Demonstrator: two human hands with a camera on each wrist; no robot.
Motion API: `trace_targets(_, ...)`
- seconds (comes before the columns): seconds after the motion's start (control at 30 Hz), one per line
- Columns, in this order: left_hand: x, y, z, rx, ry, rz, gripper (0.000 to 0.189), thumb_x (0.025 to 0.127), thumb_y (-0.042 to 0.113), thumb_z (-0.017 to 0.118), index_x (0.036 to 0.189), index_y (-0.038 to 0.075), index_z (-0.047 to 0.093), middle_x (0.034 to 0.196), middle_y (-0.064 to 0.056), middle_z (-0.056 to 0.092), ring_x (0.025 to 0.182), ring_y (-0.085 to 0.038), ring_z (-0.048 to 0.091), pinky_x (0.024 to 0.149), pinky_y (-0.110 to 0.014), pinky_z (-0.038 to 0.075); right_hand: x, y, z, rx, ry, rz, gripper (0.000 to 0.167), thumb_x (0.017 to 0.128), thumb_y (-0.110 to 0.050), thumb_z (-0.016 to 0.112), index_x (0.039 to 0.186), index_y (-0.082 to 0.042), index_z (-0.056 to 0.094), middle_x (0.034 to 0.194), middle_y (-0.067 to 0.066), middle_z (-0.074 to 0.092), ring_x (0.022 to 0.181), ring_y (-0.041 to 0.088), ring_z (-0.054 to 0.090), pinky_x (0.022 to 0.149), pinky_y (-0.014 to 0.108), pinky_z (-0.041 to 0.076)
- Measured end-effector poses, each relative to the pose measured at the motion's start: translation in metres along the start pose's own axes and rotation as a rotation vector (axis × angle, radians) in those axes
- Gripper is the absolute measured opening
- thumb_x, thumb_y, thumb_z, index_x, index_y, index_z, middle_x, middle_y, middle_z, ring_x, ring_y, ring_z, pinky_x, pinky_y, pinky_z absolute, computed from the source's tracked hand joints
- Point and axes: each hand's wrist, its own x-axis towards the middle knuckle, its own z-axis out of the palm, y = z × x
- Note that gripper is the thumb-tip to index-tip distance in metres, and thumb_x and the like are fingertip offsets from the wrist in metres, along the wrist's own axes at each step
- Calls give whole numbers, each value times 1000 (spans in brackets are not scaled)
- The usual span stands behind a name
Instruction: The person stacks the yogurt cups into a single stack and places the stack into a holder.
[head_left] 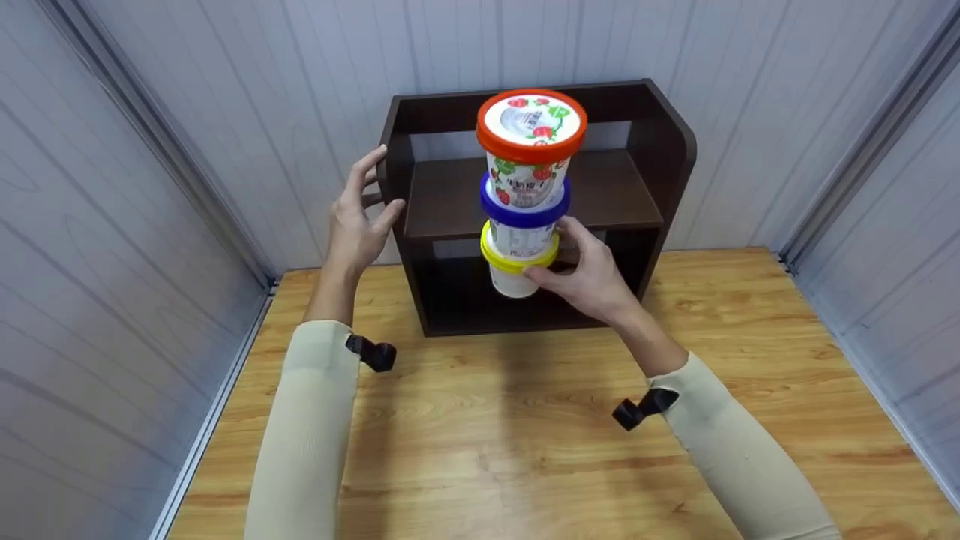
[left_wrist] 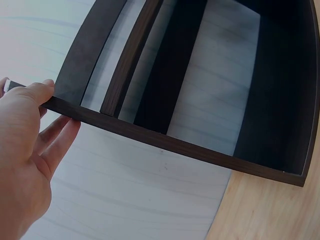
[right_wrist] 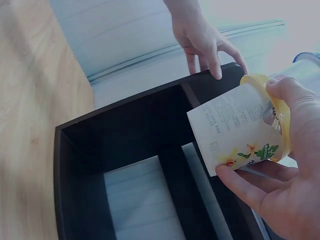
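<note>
Three white paper tubs with coloured lids are stacked upright in front of a dark brown two-tier shelf [head_left: 536, 187]. On top is the red-lidded tub [head_left: 523, 184], strawberries printed on it. Below it comes the blue-lidded tub [head_left: 517, 238], then the yellow-lidded tub [head_left: 510, 281]. My right hand [head_left: 589, 274] grips the yellow-lidded tub near its lid, thumb and fingers around it, and carries the whole stack. My left hand [head_left: 358, 221] holds the edge of the shelf's left side panel [left_wrist: 150, 142], thumb on one face and fingers on the other.
The shelf stands on a wood-grain floor [head_left: 480, 420] against a pale panelled back wall [head_left: 337, 60]. Side walls rise at left and right, with metal strips along their bottom edges.
</note>
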Motion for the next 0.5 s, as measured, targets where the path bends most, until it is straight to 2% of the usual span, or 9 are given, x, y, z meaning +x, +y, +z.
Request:
trace_targets(0.27,1,-1,0,2,-2,4,68,107,-2,71,168,18,49,175,-8,52,155,-29,59,124,-53,57,13,-11,-9,-28,33,-9,73,98,-11,88,162,-3,53,155,17,68,138,33,70,116,51,62)
trace_targets(0.5,1,-2,0,-3,7,1,68,107,-1,72,168,19,50,173,-9,55,154,-31,61,121,-56,59,25,-21,-18,-40,56,-8,73,100,-14,86,163,-4,51,157,17,66,139,34,70,118,51,61)
